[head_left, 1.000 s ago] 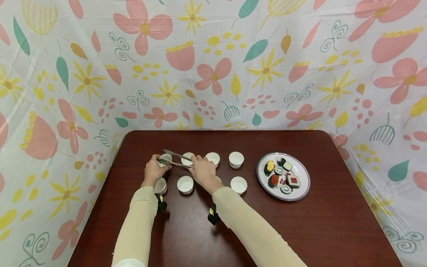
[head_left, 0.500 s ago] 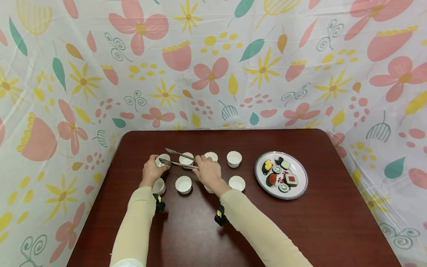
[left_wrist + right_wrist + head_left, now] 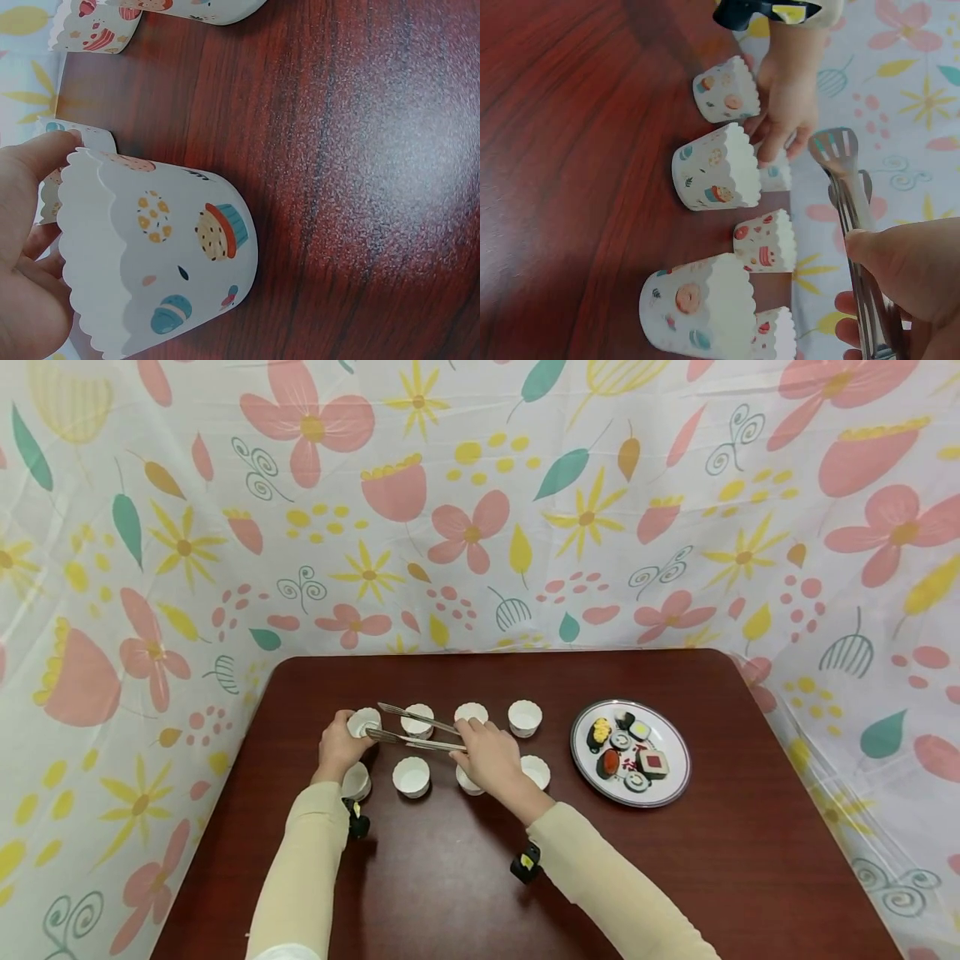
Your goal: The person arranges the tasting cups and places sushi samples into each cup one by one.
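Note:
In the head view my left hand (image 3: pixel 341 747) grips a white scalloped paper baking cup (image 3: pixel 363 721) at the left end of the back row. My right hand (image 3: pixel 491 756) holds metal serving tongs (image 3: pixel 423 742), their arms spread apart and pointing left. One tong tip overlaps the near edge of the gripped cup, while the other lies over the neighbouring cup (image 3: pixel 417 720). Nothing shows between the tips. The right wrist view shows the tongs (image 3: pixel 859 247) held between thumb and fingers, with a slotted end. A printed cup (image 3: pixel 161 247) fills much of the left wrist view, in front of my left hand (image 3: pixel 26 285).
More white cups form two rows, among them a back-row cup (image 3: pixel 525 717) and a front-row cup (image 3: pixel 412 777). To their right, a round plate (image 3: pixel 678 777) carries several sushi pieces (image 3: pixel 652 763). A floral sheet (image 3: pixel 480 585) hangs behind the brown table (image 3: pixel 720 868).
My right hand has moved right with the tongs, drawing their tips back from over the left-end cup. My left hand keeps its grip on that cup. The head view has shifted slightly.

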The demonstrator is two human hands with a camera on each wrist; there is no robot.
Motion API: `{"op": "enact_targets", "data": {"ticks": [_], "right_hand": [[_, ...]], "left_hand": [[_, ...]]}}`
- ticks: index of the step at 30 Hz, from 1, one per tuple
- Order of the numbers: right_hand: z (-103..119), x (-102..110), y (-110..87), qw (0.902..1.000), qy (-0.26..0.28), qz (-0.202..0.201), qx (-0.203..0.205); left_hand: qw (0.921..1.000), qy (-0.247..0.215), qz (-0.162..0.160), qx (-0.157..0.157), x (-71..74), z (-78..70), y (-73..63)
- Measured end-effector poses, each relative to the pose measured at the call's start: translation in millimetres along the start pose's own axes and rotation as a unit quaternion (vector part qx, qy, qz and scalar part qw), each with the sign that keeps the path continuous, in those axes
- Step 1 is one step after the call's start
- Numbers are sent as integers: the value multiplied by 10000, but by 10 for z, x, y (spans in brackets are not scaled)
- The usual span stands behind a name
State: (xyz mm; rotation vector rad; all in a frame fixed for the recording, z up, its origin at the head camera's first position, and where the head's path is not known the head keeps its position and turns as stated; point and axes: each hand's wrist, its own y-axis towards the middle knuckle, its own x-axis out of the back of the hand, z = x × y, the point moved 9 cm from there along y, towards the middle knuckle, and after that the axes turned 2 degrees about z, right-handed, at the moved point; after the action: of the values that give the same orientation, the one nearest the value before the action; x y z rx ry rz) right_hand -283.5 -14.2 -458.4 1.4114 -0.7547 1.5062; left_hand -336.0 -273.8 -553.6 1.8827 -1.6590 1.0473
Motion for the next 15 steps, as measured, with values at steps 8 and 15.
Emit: {"op": "enact_targets", "data": {"ticks": [8, 15], "right_hand": [[-243, 154, -316, 9967, 102, -767, 237], [-531, 193, -547, 9957, 207, -902, 13]], "left_hand": [[10000, -51, -36, -28, 20, -24, -10], [10000, -39, 15, 22, 19, -32, -26]]}}
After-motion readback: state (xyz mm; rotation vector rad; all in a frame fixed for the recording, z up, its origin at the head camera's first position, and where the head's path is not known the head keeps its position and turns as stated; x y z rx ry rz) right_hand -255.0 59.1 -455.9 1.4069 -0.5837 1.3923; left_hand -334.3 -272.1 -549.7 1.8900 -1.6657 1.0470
